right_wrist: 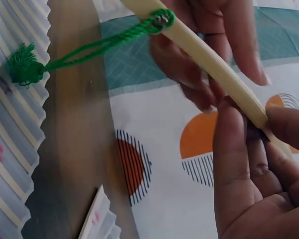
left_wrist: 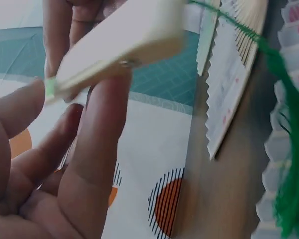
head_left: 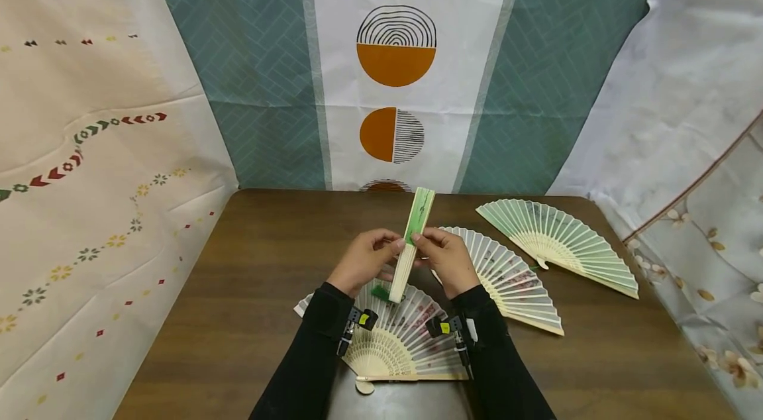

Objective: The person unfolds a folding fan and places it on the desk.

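Note:
A folded hand fan [head_left: 404,267], pale ribs with green paper at its top end, is held upright and slightly tilted between both hands. My left hand [head_left: 365,260] pinches it from the left side, the thumb near the green edge. From the right, my right hand [head_left: 451,261] pinches it between thumb and fingers. A green tassel [right_wrist: 27,69] hangs by a cord from a metal rivet at the fan's lower end. Below the hands an open white fan [head_left: 387,340] with pinkish print lies spread on the table, partly covered by the wrists.
Right of the hands lies another open white fan [head_left: 518,281] with pink print. Beyond it, an open green fan [head_left: 560,234] rests near the back right of the brown wooden table [head_left: 238,314]. A patterned cloth [head_left: 396,95] hangs behind the table's far edge.

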`<act>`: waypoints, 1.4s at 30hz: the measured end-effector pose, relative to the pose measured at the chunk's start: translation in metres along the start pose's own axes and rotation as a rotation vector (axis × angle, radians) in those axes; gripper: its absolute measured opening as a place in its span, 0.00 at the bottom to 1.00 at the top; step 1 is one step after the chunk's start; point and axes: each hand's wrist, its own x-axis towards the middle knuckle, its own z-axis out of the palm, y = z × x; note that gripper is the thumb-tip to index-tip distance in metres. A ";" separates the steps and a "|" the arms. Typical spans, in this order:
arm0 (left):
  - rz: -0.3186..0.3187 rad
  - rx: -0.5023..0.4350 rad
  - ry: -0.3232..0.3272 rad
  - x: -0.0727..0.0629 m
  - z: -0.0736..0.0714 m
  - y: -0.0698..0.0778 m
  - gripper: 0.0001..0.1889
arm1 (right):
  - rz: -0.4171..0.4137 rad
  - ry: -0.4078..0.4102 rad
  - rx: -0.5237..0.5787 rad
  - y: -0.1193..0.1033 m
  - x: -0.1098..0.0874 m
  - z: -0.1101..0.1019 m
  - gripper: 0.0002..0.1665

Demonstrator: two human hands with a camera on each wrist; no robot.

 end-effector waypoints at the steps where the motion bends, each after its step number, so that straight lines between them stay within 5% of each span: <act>1: 0.006 -0.005 0.026 0.001 0.002 0.001 0.17 | 0.005 -0.006 -0.008 0.001 -0.001 0.000 0.20; 7: 0.004 0.019 0.133 0.007 0.010 0.003 0.14 | 0.014 -0.040 -0.014 0.003 0.000 0.001 0.21; 15: 0.003 0.017 0.164 0.015 0.012 0.000 0.12 | 0.030 -0.074 0.035 0.004 0.003 -0.002 0.22; 29: 0.002 0.004 0.212 0.017 0.013 -0.002 0.12 | 0.045 0.055 0.054 0.007 0.004 0.003 0.20; 35: -0.015 -0.072 0.234 0.018 0.011 -0.001 0.12 | 0.045 0.120 0.089 0.007 0.004 0.003 0.19; 42: -0.005 -0.269 0.261 0.021 0.007 -0.001 0.11 | 0.029 0.196 0.148 0.004 0.004 -0.001 0.15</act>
